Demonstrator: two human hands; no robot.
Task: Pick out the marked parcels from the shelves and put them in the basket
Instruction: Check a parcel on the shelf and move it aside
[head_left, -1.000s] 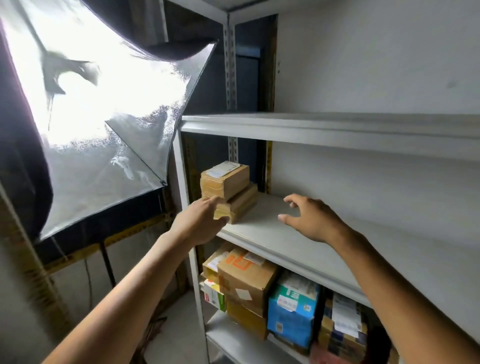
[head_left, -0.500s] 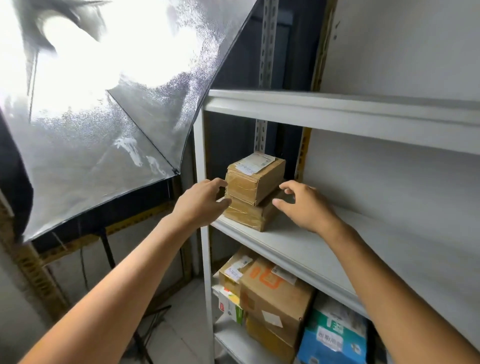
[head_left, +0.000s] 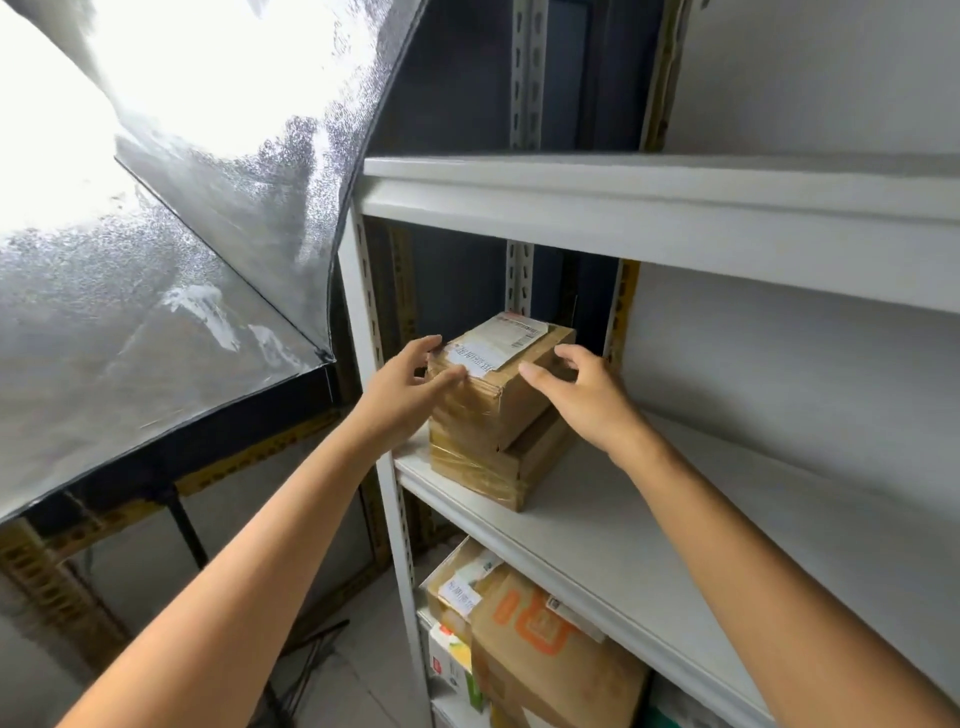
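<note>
Two brown taped cardboard parcels are stacked at the left end of the middle shelf (head_left: 649, 545). The top parcel (head_left: 511, 402) carries a white printed label and sits on the flatter bottom parcel (head_left: 485, 475). My left hand (head_left: 402, 392) touches the top parcel's left side, with a finger at its upper left edge and the thumb on its front face. Against that parcel's right side is my right hand (head_left: 584, 397), fingers at the upper right edge and thumb in front. The basket is out of view.
A large silver softbox (head_left: 171, 249) on a dark stand hangs close to the shelf's left post (head_left: 363, 322). An upper shelf (head_left: 649, 202) sits just above the parcels. The lower shelf holds an orange-printed carton (head_left: 545, 644), a labelled box (head_left: 457, 587) and a white-green pack (head_left: 452, 667).
Both hands have risen from the bottom parcel and the shelf board to either side of the top parcel. The view has moved closer and to the left.
</note>
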